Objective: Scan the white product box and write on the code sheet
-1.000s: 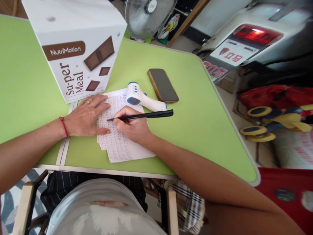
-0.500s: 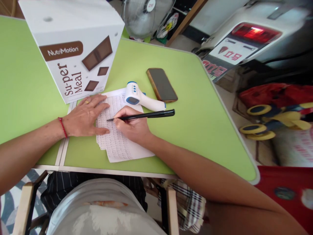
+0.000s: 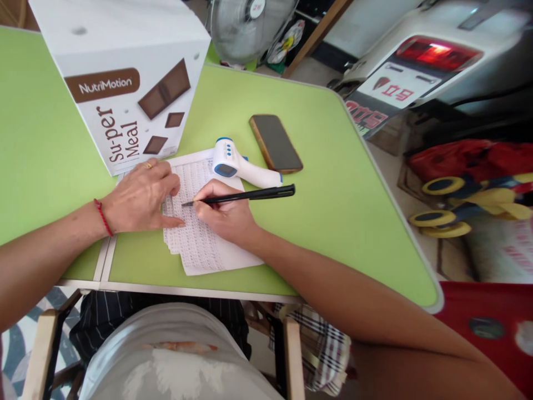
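Sitting between two pale wooden armrests (image 3: 294, 355), the person wears a light shirt (image 3: 175, 369) and dark striped trousers (image 3: 110, 311); a checked cloth (image 3: 327, 358) hangs beside the right armrest. Just ahead is the edge of a green table (image 3: 353, 216), with a narrow metal seam running across it under the left wrist.

Near that edge lie the sheets of paper (image 3: 197, 253), slightly askew, with close rows of small writing on the left part and a blank strip on the right. The right hand (image 3: 225, 216) rests on them, its fingers closed in a writing grip around a black pen (image 3: 258, 194), whose tip is at the written rows and whose back end points to the right. The left hand (image 3: 139, 197) lies over the papers' left side, palm down, its thumb spread apart and its other fingers bent, grasping nothing; their tips are tucked out of sight, so I can't say whether they press on the page. It wears a gold ring, and a red bracelet (image 3: 103, 218) circles the wrist.

Beyond the right hand, a white and blue thermometer gun (image 3: 245, 168) lies partly on the papers' top edge, with a dark-screened phone (image 3: 277, 143) just behind it. Past the left hand stands a white box (image 3: 119, 47) marked NutriMotion.

Farther off are a fan (image 3: 245, 33) and, to the right, a white scooter (image 3: 491, 28) with a red tail light.
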Demonstrator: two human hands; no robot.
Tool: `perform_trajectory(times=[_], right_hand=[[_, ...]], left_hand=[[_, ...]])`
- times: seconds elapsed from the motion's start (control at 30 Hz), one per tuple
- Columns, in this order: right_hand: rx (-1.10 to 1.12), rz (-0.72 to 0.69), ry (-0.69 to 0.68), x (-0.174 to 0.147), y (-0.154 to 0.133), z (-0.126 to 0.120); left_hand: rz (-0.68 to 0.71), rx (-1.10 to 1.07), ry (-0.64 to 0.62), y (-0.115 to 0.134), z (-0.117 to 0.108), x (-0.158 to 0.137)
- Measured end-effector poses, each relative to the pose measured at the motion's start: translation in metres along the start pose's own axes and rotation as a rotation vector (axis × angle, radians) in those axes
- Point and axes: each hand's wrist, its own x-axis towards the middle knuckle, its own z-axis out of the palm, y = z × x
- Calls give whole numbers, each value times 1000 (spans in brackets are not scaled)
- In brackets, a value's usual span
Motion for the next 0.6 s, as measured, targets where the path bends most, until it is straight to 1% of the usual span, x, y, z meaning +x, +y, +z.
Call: perform_trajectory(times=[0.1, 0.17, 0.3, 0.37, 0.5, 0.6], right_hand=[[-13, 6, 24, 0, 1, -1], [-21, 3, 25, 0, 2, -1], [-31, -9, -18, -1, 4, -1], [-31, -23, -14, -1, 4, -1], [-29, -59, 6, -1, 3, -1], [-26, -76, 15, -1, 2, 0]], left_hand=[[43, -150, -54, -6, -5, -1], [62, -207, -96, -10, -8, -2], [75, -193, -188, -19, -11, -5], [102, -197, -207, -23, -10, -6], [234, -236, -193, -28, -8, -6], [296, -270, -228, -28, -8, -5]])
